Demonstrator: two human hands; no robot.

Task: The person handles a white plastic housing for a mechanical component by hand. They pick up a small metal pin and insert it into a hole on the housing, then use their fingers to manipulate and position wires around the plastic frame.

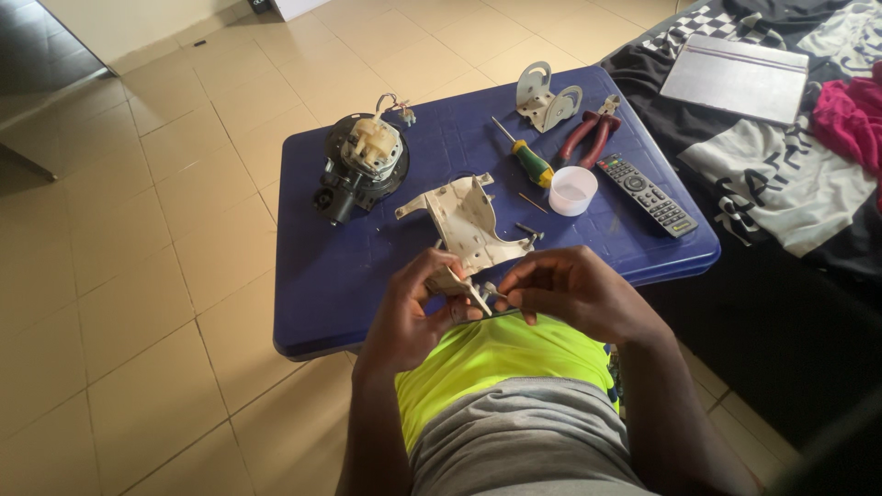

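Here, two hands, one bracket

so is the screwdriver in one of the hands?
No. The screwdriver lies on the blue table beside the white cup, while both hands hold a small beige part.

Seen from the blue table, the person sits just at its near edge. Both forearms are bare to the elbow, with no sleeves, watch or rings showing on the left hand or the right hand. Nearest the table is a bright neon-yellow garment; further from the table lies plain grey cloth.
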